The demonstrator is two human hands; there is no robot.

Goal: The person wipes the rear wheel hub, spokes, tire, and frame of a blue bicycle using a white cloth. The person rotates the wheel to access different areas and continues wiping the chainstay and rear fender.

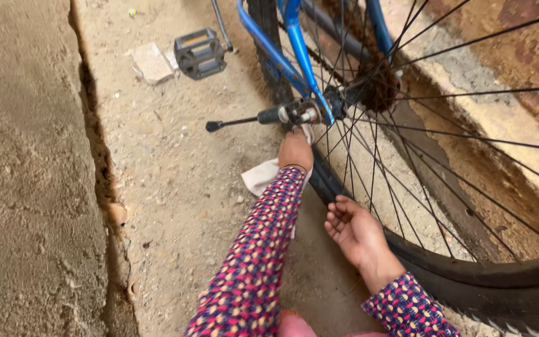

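Left hand: you are clenching its fingers on a white cloth, pressing it just below the rear axle, centre of the frame.
Right hand: you are holding it palm up, fingers released, touching the tyre at lower right.
Pedal: lying on the dirt floor, upper left.

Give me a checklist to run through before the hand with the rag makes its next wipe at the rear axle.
1. Left hand at the axle: ok.
2. Cloth gripped: ok, bunched under that hand.
3. Right hand clear of the spokes: not ok, its fingers are right by the tyre.
4. Kickstand down: not ok, it sticks out sideways.
5. Wheel at rest: cannot tell.
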